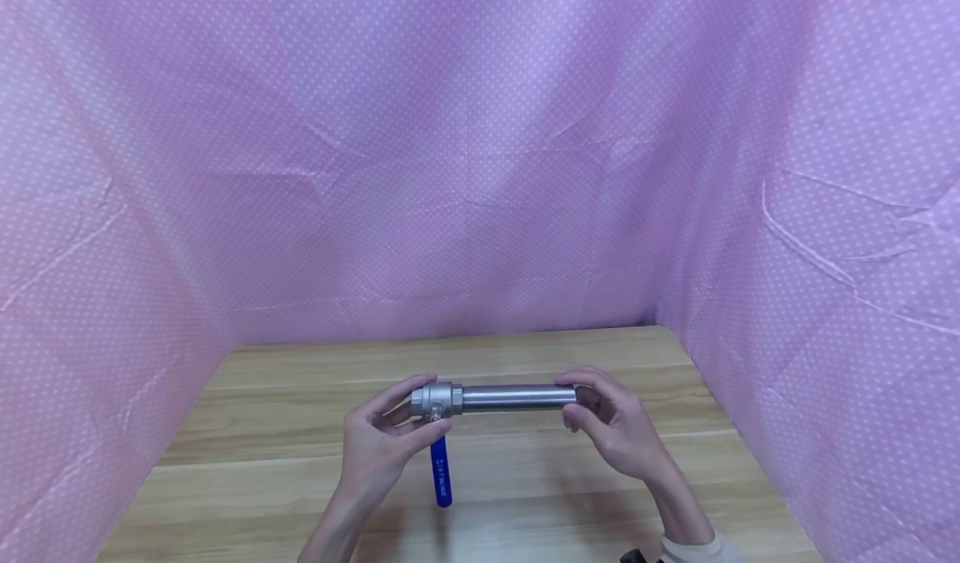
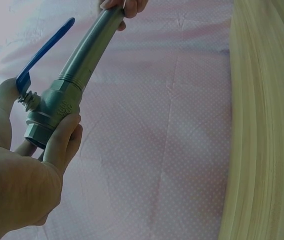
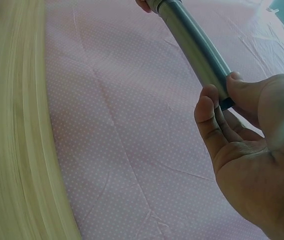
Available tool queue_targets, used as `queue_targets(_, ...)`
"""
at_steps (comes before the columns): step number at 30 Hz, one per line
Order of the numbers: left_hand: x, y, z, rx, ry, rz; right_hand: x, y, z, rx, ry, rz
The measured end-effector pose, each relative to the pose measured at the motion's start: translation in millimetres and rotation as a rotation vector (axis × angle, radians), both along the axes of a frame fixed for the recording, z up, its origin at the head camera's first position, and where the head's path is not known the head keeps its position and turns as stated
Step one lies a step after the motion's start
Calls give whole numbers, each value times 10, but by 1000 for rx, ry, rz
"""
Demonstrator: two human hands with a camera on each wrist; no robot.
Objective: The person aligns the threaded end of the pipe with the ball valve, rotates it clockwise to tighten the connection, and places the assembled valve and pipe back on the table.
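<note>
A steel ball valve [image 1: 441,398] with a blue lever handle [image 1: 442,473] is joined to the left end of a straight metal pipe [image 1: 517,397]. My left hand [image 1: 377,442] grips the valve body, thumb near the base of the lever, which points toward me. At the pipe's far right end, my right hand [image 1: 617,425] pinches it between thumb and fingers. The left wrist view shows the valve's hex end [image 2: 38,134] open and facing the palm. In the right wrist view, the pipe's end [image 3: 226,103] sits between the thumb and fingertips.
Valve and pipe are held level above a light wooden tabletop [image 1: 300,455]. Pink dotted cloth [image 1: 465,171] hangs behind the table and along both sides. A small dark object [image 1: 633,556] shows at the bottom edge by the right sleeve [image 1: 701,549].
</note>
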State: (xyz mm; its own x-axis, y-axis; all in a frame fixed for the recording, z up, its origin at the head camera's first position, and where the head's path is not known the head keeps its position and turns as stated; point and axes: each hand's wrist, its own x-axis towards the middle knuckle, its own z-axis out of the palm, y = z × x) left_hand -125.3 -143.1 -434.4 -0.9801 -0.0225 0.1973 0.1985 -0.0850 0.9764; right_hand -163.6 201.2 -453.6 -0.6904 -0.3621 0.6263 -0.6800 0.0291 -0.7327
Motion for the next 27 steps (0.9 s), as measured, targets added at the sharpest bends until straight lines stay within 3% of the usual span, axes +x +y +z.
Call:
queue_targets(14, 16, 4, 27, 1, 16, 1, -1, 3, 3, 24, -12, 2)
queue_targets(20, 9, -6, 10, -7, 15, 0, 11, -5, 13, 35, -66, -18)
queue_targets(27, 3, -9, -1, -3, -3, 4, 14, -9, 10, 0, -21, 24)
